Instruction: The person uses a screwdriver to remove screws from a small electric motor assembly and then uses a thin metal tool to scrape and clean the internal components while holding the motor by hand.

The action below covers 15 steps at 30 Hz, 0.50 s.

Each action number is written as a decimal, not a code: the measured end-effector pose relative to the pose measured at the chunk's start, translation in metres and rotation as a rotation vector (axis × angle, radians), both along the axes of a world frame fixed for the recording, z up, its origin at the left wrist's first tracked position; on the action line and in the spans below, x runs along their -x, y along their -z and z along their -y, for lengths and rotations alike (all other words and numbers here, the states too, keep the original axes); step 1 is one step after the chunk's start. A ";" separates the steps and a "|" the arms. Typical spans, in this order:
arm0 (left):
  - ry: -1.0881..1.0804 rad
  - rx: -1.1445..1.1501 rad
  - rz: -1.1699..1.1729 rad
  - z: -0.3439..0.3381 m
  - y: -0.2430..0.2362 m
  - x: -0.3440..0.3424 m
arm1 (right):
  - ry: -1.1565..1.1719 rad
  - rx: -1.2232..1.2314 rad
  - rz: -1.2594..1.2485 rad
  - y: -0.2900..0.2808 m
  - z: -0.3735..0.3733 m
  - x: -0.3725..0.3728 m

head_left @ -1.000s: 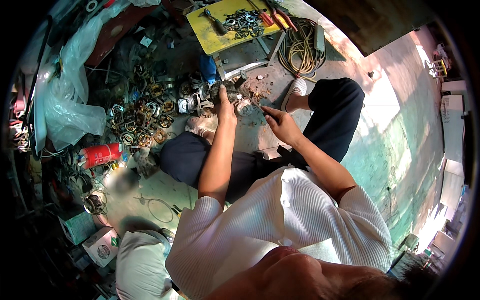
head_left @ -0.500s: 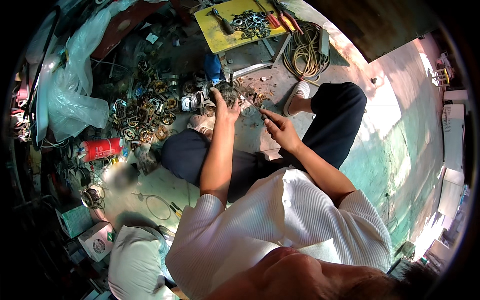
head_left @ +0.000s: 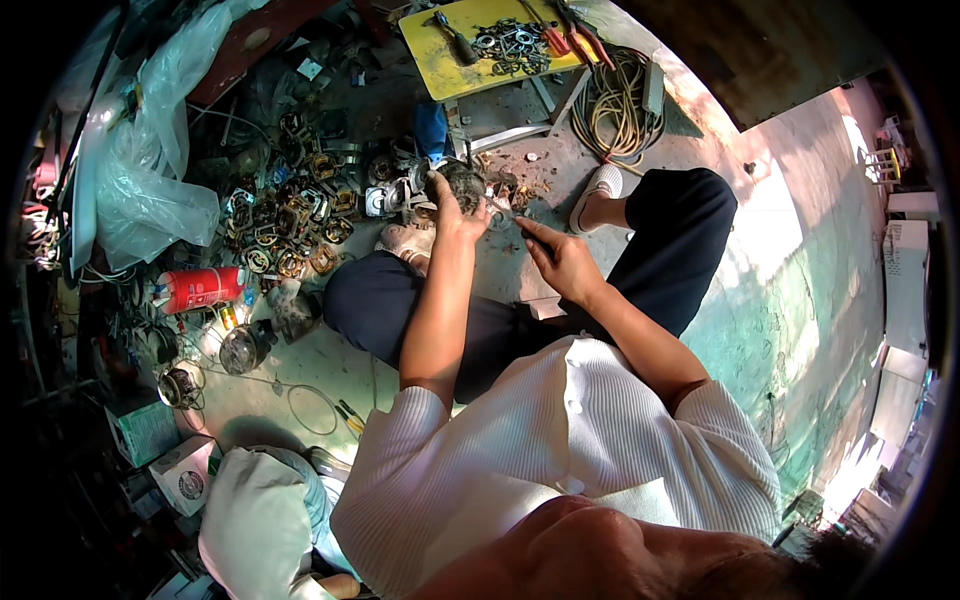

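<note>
My left hand grips a grimy, dark round metal part, with the thumb along its left side. My right hand is closed on a slim tool, whose shaft angles up-left toward that part; whether the tip touches it I cannot tell. Several metal pieces lie just left of the part, with a blue object behind them and small debris on the floor at its right.
A yellow low table holds tools and rings. Coiled cable lies beside it. Left are heaped metal frames, plastic sheeting and a red cylinder. My bent legs frame the work; a cushion is lower left.
My left hand has turned the dark part and its fingers now show more round the right side. My right hand with the tool has shifted slightly. The surroundings have shifted a little in view.
</note>
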State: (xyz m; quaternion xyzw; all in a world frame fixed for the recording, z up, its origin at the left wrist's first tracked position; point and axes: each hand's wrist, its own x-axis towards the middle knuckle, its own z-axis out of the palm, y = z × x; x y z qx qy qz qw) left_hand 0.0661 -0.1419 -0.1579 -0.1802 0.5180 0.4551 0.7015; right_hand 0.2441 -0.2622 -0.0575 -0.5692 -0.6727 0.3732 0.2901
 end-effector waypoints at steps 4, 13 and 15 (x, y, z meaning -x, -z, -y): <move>0.059 -0.026 0.080 0.000 0.013 0.003 | 0.012 -0.066 0.037 -0.002 -0.001 0.002; -0.021 -0.063 0.144 -0.004 0.003 0.000 | 0.004 -0.219 0.305 0.010 0.004 0.007; -0.040 -0.058 0.150 -0.005 -0.002 0.000 | -0.007 -0.181 0.332 0.009 0.002 0.008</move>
